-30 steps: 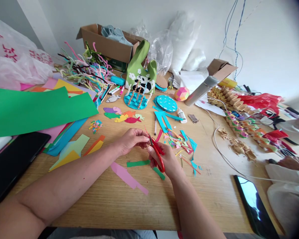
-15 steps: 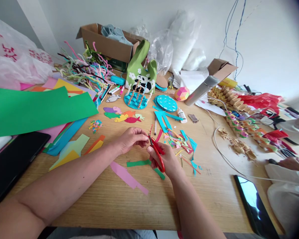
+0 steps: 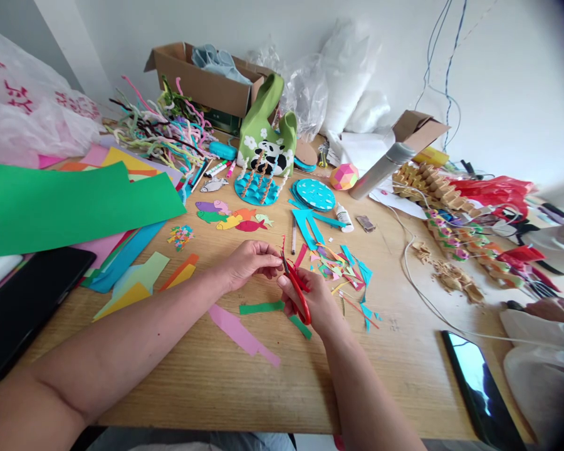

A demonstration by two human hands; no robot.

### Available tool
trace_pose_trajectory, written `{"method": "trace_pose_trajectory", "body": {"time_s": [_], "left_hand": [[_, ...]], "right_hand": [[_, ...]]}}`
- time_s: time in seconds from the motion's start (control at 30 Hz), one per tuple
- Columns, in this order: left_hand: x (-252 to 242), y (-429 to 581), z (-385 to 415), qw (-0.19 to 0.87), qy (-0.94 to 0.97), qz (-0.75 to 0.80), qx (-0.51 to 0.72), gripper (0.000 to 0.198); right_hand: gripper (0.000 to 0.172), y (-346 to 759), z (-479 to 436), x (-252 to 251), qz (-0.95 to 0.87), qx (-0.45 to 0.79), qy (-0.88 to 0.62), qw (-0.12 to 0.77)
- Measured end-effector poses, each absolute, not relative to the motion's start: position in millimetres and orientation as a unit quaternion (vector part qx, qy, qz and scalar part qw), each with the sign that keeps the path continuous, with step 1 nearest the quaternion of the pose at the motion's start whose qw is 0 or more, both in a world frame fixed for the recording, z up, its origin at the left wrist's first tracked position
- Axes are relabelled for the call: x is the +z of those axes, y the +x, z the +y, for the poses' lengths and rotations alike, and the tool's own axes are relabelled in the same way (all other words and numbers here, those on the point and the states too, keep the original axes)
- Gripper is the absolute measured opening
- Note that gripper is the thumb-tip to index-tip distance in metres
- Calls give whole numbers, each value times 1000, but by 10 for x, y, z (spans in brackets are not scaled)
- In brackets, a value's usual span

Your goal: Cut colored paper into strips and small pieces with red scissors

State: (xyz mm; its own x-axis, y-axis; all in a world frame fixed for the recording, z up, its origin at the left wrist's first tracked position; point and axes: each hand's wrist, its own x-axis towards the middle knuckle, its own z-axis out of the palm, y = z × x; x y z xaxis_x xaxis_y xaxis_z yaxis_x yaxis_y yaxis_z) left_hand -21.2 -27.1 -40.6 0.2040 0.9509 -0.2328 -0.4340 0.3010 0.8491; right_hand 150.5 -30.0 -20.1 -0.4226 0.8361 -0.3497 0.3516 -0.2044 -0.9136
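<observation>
My right hand (image 3: 313,299) is wrapped round red-handled scissors (image 3: 304,304), whose dark blades point up and left at the fingertips of my left hand (image 3: 254,260). A thin, jagged red paper strip (image 3: 283,240) shows at the blade tips; my left thumb and fingers pinch it, mostly hidden. Past the hands lie paper fish (image 3: 251,225) in several colours. Left of them sits a small pile of coloured paper bits (image 3: 181,238). Coloured paper scraps (image 3: 338,266) are scattered right of the scissors. Nearer me are a pink paper strip (image 3: 239,332) and a green paper strip (image 3: 262,307).
Green card (image 3: 75,210) covers stacked paper at left, beside a black device (image 3: 32,307). Behind stand a panda bag (image 3: 267,144), a cardboard box (image 3: 207,81) and pipe cleaners (image 3: 164,131). At right are a grey cylinder (image 3: 383,170), a white cable (image 3: 416,282) and a phone (image 3: 482,388).
Both hands stay in nearly the same place, with the scissors' tips still at my left fingertips. The red strip has shifted slightly and stands more upright beside the blades.
</observation>
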Motion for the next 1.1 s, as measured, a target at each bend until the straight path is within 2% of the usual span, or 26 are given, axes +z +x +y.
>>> {"method": "trace_pose_trajectory", "body": {"time_s": [1.1], "left_hand": [[-428, -223, -268, 703, 337, 386, 494, 15]], "right_hand": [[47, 1516, -305, -175, -604, 593, -494, 196]]}}
